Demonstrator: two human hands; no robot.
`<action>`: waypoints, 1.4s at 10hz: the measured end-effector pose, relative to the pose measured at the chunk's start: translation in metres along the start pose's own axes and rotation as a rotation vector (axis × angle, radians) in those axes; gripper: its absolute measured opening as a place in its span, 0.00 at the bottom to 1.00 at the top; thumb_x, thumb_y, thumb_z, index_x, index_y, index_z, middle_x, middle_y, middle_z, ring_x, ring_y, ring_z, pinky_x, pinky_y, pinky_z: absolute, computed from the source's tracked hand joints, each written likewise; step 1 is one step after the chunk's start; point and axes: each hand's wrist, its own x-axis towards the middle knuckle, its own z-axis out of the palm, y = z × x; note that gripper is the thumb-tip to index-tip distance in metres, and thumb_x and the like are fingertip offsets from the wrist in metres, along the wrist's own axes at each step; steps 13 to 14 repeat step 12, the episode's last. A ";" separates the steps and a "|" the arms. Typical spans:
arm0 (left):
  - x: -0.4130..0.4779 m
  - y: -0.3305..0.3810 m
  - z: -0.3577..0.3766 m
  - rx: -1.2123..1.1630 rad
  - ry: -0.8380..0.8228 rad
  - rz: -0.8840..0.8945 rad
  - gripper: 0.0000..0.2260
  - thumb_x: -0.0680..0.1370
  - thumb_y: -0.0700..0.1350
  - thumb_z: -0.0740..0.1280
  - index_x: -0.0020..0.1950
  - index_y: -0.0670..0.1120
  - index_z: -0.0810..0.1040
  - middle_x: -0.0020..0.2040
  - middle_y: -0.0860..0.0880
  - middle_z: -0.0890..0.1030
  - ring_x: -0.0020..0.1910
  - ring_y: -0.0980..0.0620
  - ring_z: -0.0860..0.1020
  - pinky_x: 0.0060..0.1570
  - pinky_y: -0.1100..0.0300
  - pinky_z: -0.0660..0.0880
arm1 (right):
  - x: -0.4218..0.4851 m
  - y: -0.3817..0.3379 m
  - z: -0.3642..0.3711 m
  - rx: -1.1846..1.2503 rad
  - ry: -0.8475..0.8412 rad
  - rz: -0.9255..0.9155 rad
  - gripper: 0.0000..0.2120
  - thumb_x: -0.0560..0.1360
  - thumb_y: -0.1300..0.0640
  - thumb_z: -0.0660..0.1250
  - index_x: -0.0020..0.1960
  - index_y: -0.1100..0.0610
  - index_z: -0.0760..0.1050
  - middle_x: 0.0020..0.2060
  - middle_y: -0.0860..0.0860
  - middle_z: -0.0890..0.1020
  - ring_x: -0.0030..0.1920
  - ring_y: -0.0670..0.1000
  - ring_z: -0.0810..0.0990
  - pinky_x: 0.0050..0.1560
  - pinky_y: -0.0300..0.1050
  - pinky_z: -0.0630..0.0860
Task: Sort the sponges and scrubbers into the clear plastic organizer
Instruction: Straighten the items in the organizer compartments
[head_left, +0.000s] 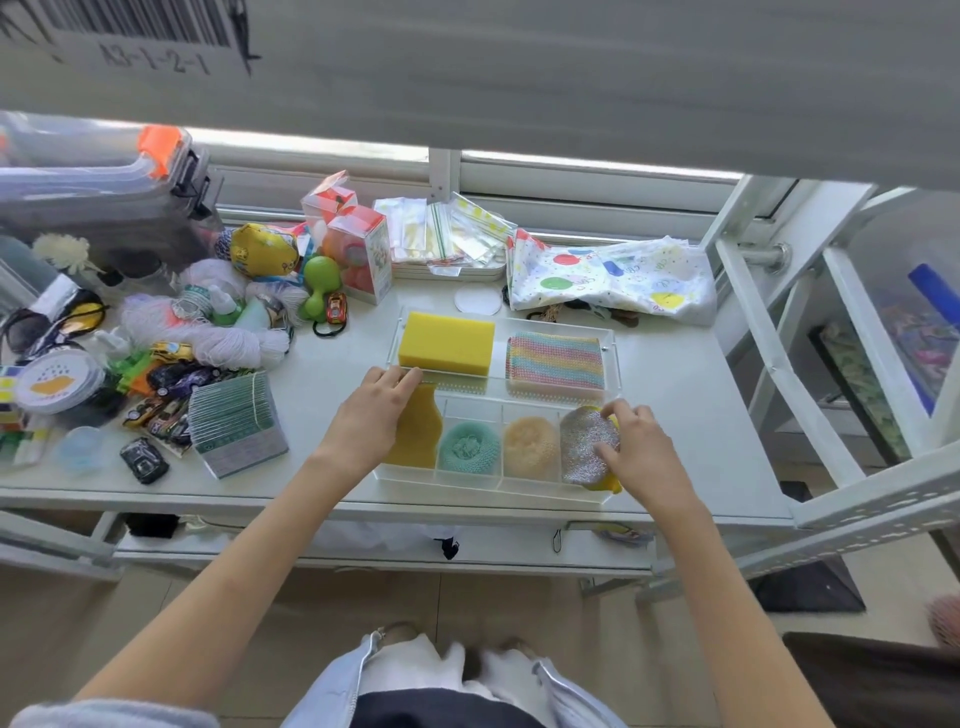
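The light, springy silver scrubber (589, 444) is being pressed into the clear plastic organizer (470, 480)'s near-right compartment by the right hand (636, 447), its grip loosely closed over the scrubber's right edge.

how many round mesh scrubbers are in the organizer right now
2: a teal scrubber and an orange scrubber, side by side in the middle front compartments. None seem hidden.

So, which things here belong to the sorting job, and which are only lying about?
Job: clear organizer, yellow sponge, striped cloth, green scrubber, orange scrubber, silver scrubber.

Lying about: toy cars, yarn, zip bags, balloon-print cloth.
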 end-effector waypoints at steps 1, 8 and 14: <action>-0.001 -0.002 -0.001 -0.029 0.016 0.020 0.26 0.72 0.27 0.63 0.67 0.46 0.66 0.62 0.47 0.73 0.61 0.46 0.69 0.51 0.55 0.77 | 0.003 -0.001 0.002 0.015 -0.005 -0.037 0.16 0.75 0.62 0.67 0.62 0.59 0.70 0.54 0.59 0.75 0.45 0.56 0.75 0.48 0.45 0.69; 0.000 0.009 -0.005 0.053 -0.035 0.019 0.27 0.71 0.28 0.62 0.68 0.44 0.64 0.65 0.45 0.72 0.63 0.45 0.69 0.54 0.55 0.77 | 0.006 -0.014 0.017 -0.247 -0.001 0.034 0.30 0.73 0.75 0.58 0.72 0.61 0.57 0.57 0.60 0.74 0.56 0.59 0.72 0.50 0.47 0.74; -0.001 0.051 -0.022 0.173 -0.011 0.014 0.14 0.78 0.41 0.61 0.64 0.43 0.68 0.60 0.44 0.74 0.59 0.44 0.72 0.54 0.53 0.74 | -0.009 -0.051 0.000 -0.081 0.206 -0.136 0.10 0.79 0.57 0.61 0.57 0.59 0.74 0.54 0.56 0.79 0.55 0.55 0.75 0.55 0.48 0.74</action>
